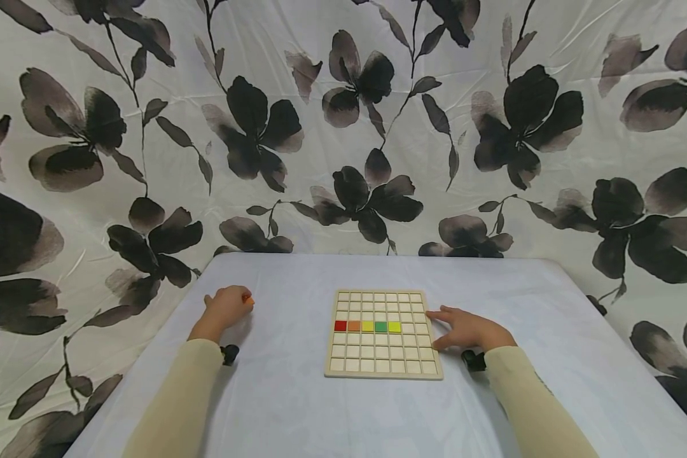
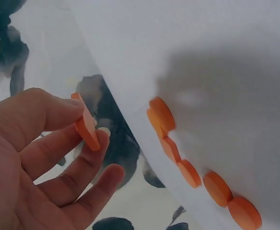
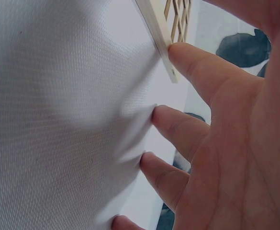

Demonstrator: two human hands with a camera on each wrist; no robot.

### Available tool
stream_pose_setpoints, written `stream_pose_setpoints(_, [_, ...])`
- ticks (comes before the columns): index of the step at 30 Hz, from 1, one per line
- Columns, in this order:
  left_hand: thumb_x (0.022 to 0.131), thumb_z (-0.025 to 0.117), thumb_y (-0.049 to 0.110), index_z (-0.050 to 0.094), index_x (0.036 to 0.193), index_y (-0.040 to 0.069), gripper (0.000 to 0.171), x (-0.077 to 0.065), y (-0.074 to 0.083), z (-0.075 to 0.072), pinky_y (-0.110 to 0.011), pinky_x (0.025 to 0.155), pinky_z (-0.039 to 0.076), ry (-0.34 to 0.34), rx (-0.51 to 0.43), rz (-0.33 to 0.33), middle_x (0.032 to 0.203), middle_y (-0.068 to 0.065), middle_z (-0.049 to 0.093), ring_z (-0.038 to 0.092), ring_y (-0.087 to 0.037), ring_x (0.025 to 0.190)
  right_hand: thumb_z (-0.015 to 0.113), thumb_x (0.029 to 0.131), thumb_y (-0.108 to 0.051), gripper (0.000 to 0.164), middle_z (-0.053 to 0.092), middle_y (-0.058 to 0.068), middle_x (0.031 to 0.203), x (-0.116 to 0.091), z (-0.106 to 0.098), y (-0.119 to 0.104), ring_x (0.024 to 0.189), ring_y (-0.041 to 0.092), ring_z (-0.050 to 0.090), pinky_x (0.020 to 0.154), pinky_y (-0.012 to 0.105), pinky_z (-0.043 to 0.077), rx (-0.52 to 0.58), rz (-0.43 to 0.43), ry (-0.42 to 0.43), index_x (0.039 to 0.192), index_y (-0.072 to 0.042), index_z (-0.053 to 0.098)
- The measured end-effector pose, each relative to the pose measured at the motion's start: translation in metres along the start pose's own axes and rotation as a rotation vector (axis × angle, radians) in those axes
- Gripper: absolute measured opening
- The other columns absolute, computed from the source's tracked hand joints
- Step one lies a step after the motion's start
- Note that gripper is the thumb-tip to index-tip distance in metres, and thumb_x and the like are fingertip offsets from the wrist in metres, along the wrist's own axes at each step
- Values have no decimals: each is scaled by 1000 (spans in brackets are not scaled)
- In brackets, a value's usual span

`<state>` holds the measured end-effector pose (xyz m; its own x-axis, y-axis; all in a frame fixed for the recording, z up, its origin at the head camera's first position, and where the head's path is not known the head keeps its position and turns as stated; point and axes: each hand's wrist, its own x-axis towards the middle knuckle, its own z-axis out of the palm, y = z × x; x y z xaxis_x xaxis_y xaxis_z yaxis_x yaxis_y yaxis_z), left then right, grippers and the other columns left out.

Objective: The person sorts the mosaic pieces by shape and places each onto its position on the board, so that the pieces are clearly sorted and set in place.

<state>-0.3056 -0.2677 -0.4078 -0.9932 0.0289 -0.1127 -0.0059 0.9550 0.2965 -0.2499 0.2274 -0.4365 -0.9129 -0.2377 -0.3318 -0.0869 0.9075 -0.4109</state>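
My left hand (image 1: 228, 306), near the left side of the table, pinches a small flat orange tile (image 2: 86, 122) between thumb and fingers. The little finger is free of it. Several orange pieces with rounded edges (image 2: 217, 188) form a line on the white cloth in the left wrist view. A pale wooden grid board (image 1: 383, 376) lies flat near the middle of the table. One row bears a red (image 1: 340, 326), an orange (image 1: 353, 326), two yellow and a green tile (image 1: 381, 327). My right hand (image 1: 471, 329) has its fingers spread, with fingertips at the board's right edge.
A white cloth (image 1: 286, 407) covers the table, whose left edge runs close by my left hand. Behind it and at the sides hangs a floral curtain (image 1: 435, 159). Dark wrist cameras (image 1: 229, 354) sit under both wrists.
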Motion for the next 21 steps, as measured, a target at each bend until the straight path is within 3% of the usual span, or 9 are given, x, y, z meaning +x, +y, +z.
stream_pose_setpoints(9, [90, 63, 18, 57, 128, -2, 43, 3, 15, 5, -75, 106, 14, 39, -8, 15, 119, -21, 64, 54, -42, 114, 74, 79, -38, 80, 25, 19, 158, -1, 1, 0, 144, 45, 24, 110, 64, 27, 9, 17, -1, 149, -24, 40])
stream_pose_setpoints(21, [86, 65, 19, 65, 118, 2, 36, -2, 33, 7, -68, 102, 24, 86, -25, 74, 114, -18, 65, 53, -39, 109, 75, 79, -37, 79, 25, 22, 157, -3, -1, -2, 143, 46, 24, 110, 63, 28, 5, -4, 5, 148, -21, 41])
